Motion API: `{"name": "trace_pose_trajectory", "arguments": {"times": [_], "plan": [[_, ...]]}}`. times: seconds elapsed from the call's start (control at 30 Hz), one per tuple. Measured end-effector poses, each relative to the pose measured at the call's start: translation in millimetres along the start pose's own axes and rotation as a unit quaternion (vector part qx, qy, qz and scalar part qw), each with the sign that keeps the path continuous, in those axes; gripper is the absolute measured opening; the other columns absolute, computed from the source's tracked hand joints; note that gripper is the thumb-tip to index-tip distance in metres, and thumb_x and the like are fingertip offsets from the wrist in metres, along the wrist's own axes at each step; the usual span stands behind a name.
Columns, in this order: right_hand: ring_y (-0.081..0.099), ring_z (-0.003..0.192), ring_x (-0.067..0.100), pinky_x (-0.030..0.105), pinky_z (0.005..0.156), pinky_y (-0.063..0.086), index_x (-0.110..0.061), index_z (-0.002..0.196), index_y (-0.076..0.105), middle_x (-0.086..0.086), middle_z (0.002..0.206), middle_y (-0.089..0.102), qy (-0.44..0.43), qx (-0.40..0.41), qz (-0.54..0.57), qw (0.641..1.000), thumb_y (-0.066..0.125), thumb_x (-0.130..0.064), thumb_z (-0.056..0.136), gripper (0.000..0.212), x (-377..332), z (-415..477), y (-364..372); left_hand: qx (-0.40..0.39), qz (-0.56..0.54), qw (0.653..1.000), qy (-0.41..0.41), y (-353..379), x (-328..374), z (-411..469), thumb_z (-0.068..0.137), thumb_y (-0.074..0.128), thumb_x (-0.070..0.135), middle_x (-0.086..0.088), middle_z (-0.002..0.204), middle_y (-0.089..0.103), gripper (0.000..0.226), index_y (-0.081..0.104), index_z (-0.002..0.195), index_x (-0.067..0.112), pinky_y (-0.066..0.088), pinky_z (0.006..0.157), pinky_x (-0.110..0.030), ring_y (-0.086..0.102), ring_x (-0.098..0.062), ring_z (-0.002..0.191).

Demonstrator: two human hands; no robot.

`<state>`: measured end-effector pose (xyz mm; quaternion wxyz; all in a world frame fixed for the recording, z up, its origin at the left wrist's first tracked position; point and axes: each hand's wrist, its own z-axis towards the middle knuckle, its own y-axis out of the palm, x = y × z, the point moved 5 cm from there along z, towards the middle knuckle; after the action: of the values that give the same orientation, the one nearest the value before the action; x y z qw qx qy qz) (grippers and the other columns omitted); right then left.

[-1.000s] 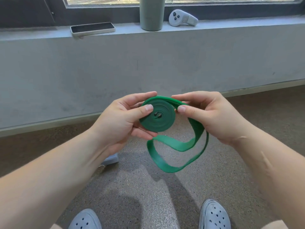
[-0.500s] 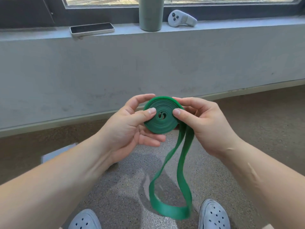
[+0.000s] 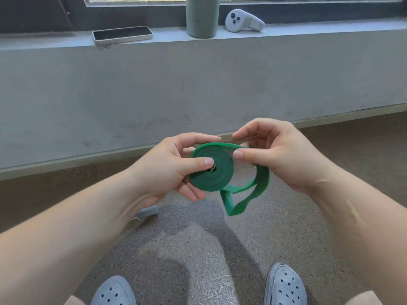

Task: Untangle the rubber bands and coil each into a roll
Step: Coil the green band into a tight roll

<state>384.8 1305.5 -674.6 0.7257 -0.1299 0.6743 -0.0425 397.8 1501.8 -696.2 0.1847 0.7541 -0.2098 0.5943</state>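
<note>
A green rubber band (image 3: 211, 172) is wound into a flat coil held in the air above the floor. My left hand (image 3: 171, 170) grips the coil, thumb pressed near its centre and fingers behind it. My right hand (image 3: 284, 155) pinches the strip where it leaves the coil's top right edge. The loose tail (image 3: 242, 199) of the band hangs in a short loop below my right hand. No other band is visible.
A grey concrete wall with a ledge (image 3: 308, 31) runs across in front. On the ledge lie a phone (image 3: 122, 35), a grey-green bottle (image 3: 202, 16) and a white controller (image 3: 243, 20). A small grey object (image 3: 148, 211) lies on the carpet under my left forearm. My shoes (image 3: 285, 287) are below.
The hanging tail has shortened from a long loop to a small one as more band went onto the coil. My right hand moved up and right along the strip.
</note>
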Motion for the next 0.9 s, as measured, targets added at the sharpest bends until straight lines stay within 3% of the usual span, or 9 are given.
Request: {"name": "trace_pose_trajectory", "arguments": {"times": [0.1,0.27,0.33,0.4,0.47,0.57,0.63,0.73,0.9], "plan": [[0.059,0.068,0.014,0.026,0.066,0.048,0.001,0.088,0.073,0.016,0.084,0.073,0.002,-0.011,-0.006,1.0,0.081,-0.012,0.075,0.02,-5.8,0.0,-9.2,-0.015,0.012,1.0,-0.004,-0.1,-1.2,-0.3,0.093,0.064,0.006,-0.009,0.097,0.075,0.036,0.07,0.118,0.032,0.057,0.047,-0.032,0.065,-0.034,0.053],[0.061,0.072,0.02,0.029,0.064,0.05,-0.012,0.07,0.071,0.024,0.1,0.073,0.025,-0.015,0.063,0.998,0.078,-0.015,0.07,0.008,0.7,-4.8,-4.9,-0.012,-0.042,0.999,0.005,0.7,0.9,1.2,0.088,0.067,0.01,-0.01,0.098,0.075,0.037,0.071,0.118,0.031,0.058,0.048,-0.034,0.065,-0.034,0.052],[0.061,0.075,0.024,0.03,0.064,0.054,-0.008,0.075,0.067,0.024,0.1,0.073,0.026,0.002,0.085,0.996,0.077,-0.014,0.073,0.012,4.8,-6.7,1.9,-0.004,-0.088,0.996,0.003,2.8,-0.6,1.5,0.083,0.068,0.013,-0.012,0.097,0.073,0.039,0.07,0.119,0.028,0.057,0.046,-0.034,0.064,-0.033,0.048],[0.064,0.08,0.027,0.036,0.073,0.059,-0.005,0.083,0.063,0.022,0.096,0.073,0.016,0.042,0.092,0.995,0.075,-0.012,0.08,0.015,8.6,-8.8,9.9,0.019,-0.121,0.993,0.003,4.4,-3.4,2.4,0.085,0.067,0.012,-0.013,0.095,0.072,0.037,0.069,0.119,0.027,0.058,0.045,-0.034,0.064,-0.032,0.047],[0.069,0.081,0.031,0.046,0.083,0.059,-0.008,0.088,0.061,0.019,0.094,0.074,0.012,0.092,0.063,0.994,0.073,-0.014,0.089,0.013,16.0,-11.0,17.7,0.047,-0.135,0.99,0.01,5.0,-6.5,4.2,0.093,0.063,0.008,-0.015,0.097,0.073,0.033,0.068,0.12,0.027,0.059,0.046,-0.034,0.065,-0.032,0.049],[0.071,0.087,0.039,0.059,0.083,0.056,-0.02,0.105,0.062,0.016,0.093,0.074,0.032,0.11,0.039,0.993,0.073,-0.028,0.089,0.02,30.7,-14.9,32.4,0.101,-0.156,0.982,0.022,4.2,-10.2,6.7,0.098,0.059,0.009,-0.018,0.102,0.072,0.03,0.063,0.121,0.027,0.059,0.047,-0.035,0.067,-0.034,0.052],[0.073,0.088,0.033,0.053,0.081,0.06,-0.025,0.115,0.062,0.013,0.096,0.074,0.041,0.101,0.064,0.992,0.074,-0.02,0.09,0.028,34.9,-16.5,40.6,0.133,-0.171,0.976,0.03,3.0,-11.9,6.4,0.099,0.058,0.01,-0.017,0.103,0.072,0.029,0.059,0.124,0.025,0.059,0.045,-0.034,0.068,-0.033,0.052],[0.074,0.089,0.032,0.044,0.079,0.06,-0.019,0.123,0.064,0.016,0.099,0.075,0.03,0.123,0.119,0.985,0.071,-0.007,0.091,0.035,32.1,-16.3,43.7,0.153,-0.196,0.968,0.035,6.8,-17.4,4.2,0.101,0.056,0.012,-0.021,0.11,0.07,0.028,0.055,0.124,0.027,0.058,0.047,-0.034,0.07,-0.034,0.056],[0.072,0.09,0.024,0.037,0.085,0.059,-0.009,0.124,0.066,0.021,0.101,0.075,0.008,0.128,0.159,0.979,0.068,0.004,0.089,0.037,26.1,-15.8,38.1,0.096,-0.204,0.974,-0.004,16.2,-22.7,1.2,0.102,0.055,0.017,-0.017,0.105,0.072,0.023,0.05,0.121,0.028,0.057,0.042,-0.036,0.072,-0.041,0.068]]}}
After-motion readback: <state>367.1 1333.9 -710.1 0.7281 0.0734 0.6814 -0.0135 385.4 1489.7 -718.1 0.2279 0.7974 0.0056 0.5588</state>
